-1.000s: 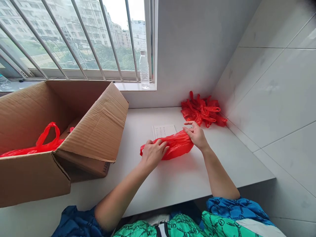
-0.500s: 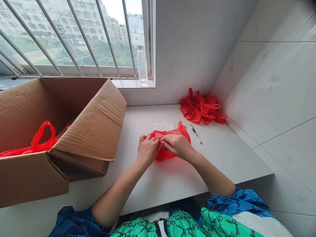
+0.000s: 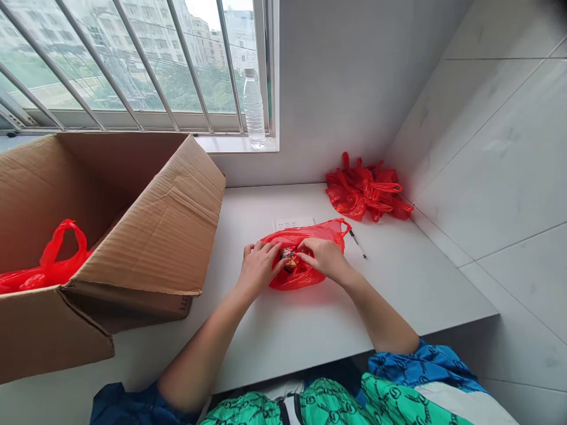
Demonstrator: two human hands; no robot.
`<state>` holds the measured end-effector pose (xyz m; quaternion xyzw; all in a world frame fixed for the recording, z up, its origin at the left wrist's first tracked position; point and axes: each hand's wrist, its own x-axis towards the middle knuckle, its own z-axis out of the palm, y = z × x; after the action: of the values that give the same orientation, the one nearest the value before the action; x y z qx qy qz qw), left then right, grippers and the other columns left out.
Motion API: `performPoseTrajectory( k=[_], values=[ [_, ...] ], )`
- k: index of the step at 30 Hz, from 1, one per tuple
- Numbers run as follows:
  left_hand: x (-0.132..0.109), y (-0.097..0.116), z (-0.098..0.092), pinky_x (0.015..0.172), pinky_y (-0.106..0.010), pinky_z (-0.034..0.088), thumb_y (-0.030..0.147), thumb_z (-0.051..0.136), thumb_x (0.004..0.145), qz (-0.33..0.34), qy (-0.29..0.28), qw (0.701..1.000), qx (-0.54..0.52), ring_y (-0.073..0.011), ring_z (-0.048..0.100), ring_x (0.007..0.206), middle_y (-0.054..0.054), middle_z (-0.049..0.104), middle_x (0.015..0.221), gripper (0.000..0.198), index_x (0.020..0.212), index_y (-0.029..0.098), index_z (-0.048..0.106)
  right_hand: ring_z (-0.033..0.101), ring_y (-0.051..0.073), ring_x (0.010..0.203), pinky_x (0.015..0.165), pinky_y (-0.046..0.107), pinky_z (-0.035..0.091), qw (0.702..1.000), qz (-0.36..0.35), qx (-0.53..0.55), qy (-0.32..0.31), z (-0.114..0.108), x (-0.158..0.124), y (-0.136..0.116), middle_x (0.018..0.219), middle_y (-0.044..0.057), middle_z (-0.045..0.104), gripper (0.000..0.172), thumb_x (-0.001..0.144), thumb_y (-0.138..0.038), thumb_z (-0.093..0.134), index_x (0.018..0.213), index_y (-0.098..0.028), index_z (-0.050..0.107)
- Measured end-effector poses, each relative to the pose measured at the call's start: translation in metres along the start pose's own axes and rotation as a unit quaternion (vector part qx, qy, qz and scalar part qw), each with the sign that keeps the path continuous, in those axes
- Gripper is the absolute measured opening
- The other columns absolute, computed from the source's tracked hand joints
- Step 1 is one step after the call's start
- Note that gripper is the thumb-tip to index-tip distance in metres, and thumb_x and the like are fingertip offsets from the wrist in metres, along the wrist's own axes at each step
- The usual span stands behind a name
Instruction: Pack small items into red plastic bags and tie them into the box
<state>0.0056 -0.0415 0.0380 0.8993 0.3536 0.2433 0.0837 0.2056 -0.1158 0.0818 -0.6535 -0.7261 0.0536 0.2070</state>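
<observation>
A red plastic bag (image 3: 305, 280) lies on the white table in front of me, its mouth spread apart. Small packets with patterned wrappers (image 3: 289, 258) show inside the opening; their kind is too small to make out. My left hand (image 3: 260, 267) grips the bag's left side, fingers bent over the rim and thumb below. On the other side of the opening, my right hand (image 3: 323, 257) holds the bag with bent fingers. One loop handle of the bag sticks out at the upper right, beyond my right hand.
A big open cardboard box (image 3: 150, 236) stands at the left, with another red bag (image 3: 62, 260) inside. Red bags (image 3: 365, 192) are heaped in the back right corner. A pen (image 3: 358, 244) and a paper (image 3: 295, 223) lie behind my hands. A water bottle (image 3: 254, 112) stands on the sill.
My hands have moved apart, and the bag's mouth has opened between them, exposing the packets. The view has shifted slightly.
</observation>
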Motion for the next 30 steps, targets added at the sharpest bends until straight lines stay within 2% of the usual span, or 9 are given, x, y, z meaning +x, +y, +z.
performPoseTrajectory(
  k=[2,4,7,10,16,20,24,27,30],
  values=[
    [0.000,0.000,0.004,0.092,-0.044,0.035,0.044,0.059,0.092,-0.003,-0.013,1.000,0.001,-0.0296,0.058,0.104,-0.009,0.070,0.108,0.033,0.120,0.028,0.063,0.062,0.018,0.064,0.057,0.028,0.039,0.999,0.023,0.015,-0.031,0.008,-0.002,0.000,0.074,0.002,0.068,0.022,0.088,-0.045,0.066,0.086,-0.023,0.064],
    [0.000,-0.002,0.005,0.094,-0.045,0.035,0.046,0.066,0.087,-0.005,-0.022,1.000,-0.006,-0.0295,0.059,0.102,-0.009,0.069,0.105,0.039,0.121,0.028,0.063,0.061,0.019,0.063,0.054,0.027,0.037,0.999,0.035,0.013,-0.038,0.013,-0.005,0.001,0.072,0.002,0.067,0.030,0.083,-0.052,0.070,0.083,-0.022,0.063],
    [-0.001,-0.004,0.000,0.102,-0.050,0.030,0.045,0.072,0.082,0.005,-0.022,0.999,-0.050,-0.0279,0.059,0.101,-0.007,0.067,0.103,0.042,0.120,0.030,0.062,0.064,0.022,0.075,0.058,0.029,0.041,0.998,0.022,0.036,-0.039,0.013,-0.007,0.002,0.084,0.005,0.070,0.034,0.081,-0.055,0.071,0.092,-0.022,0.065],
    [-0.002,-0.003,-0.010,0.111,-0.053,0.022,0.043,0.072,0.081,-0.001,-0.001,0.994,-0.106,-0.0259,0.059,0.103,-0.004,0.067,0.102,0.034,0.111,0.029,0.062,0.066,0.023,0.084,0.067,0.032,0.047,0.992,0.005,0.117,-0.043,0.007,-0.007,0.001,0.094,0.005,0.071,0.032,0.083,-0.050,0.070,0.100,-0.024,0.067],
    [-0.002,0.002,-0.020,0.115,-0.053,0.015,0.046,0.060,0.091,-0.028,0.059,0.981,-0.180,-0.0234,0.060,0.103,0.000,0.071,0.099,0.021,0.099,0.027,0.062,0.070,0.020,0.087,0.078,0.035,0.054,0.933,0.042,0.357,-0.012,-0.006,-0.007,-0.009,0.096,0.001,0.073,0.021,0.087,-0.042,0.066,0.101,-0.026,0.068],
    [-0.001,0.001,-0.019,0.115,-0.048,0.020,0.044,0.059,0.092,-0.042,0.107,0.974,-0.197,-0.0180,0.065,0.081,0.004,0.070,0.078,0.019,0.092,0.026,0.062,0.071,0.021,0.087,0.082,0.037,0.056,0.914,0.060,0.401,-0.026,-0.006,-0.007,-0.010,0.094,0.001,0.075,0.027,0.085,-0.046,0.069,0.103,-0.025,0.070],
    [0.000,0.003,-0.018,0.112,-0.045,0.025,0.049,0.057,0.092,-0.086,0.085,0.956,-0.266,-0.0144,0.063,0.066,0.007,0.068,0.068,0.025,0.088,0.024,0.055,0.071,0.021,0.087,0.079,0.035,0.057,0.903,0.092,0.419,-0.031,-0.002,-0.005,-0.006,0.092,0.002,0.075,0.035,0.083,-0.050,0.070,0.107,-0.024,0.070],
    [0.001,0.004,-0.019,0.111,-0.044,0.028,0.052,0.053,0.094,-0.113,0.049,0.948,-0.294,-0.0162,0.067,0.073,0.005,0.071,0.074,0.029,0.088,0.024,0.054,0.071,0.020,0.088,0.078,0.033,0.058,0.899,0.098,0.427,-0.029,0.002,-0.003,-0.003,0.094,0.003,0.075,0.038,0.083,-0.050,0.071,0.110,-0.024,0.069],
    [0.000,-0.001,-0.017,0.111,-0.044,0.027,0.052,0.048,0.096,-0.138,0.023,0.953,-0.269,-0.0178,0.069,0.080,0.003,0.074,0.080,0.029,0.094,0.024,0.057,0.070,0.020,0.095,0.083,0.034,0.057,0.914,0.100,0.392,-0.002,0.005,-0.001,0.001,0.106,0.005,0.073,0.042,0.086,-0.049,0.068,0.120,-0.024,0.063]
  ],
)
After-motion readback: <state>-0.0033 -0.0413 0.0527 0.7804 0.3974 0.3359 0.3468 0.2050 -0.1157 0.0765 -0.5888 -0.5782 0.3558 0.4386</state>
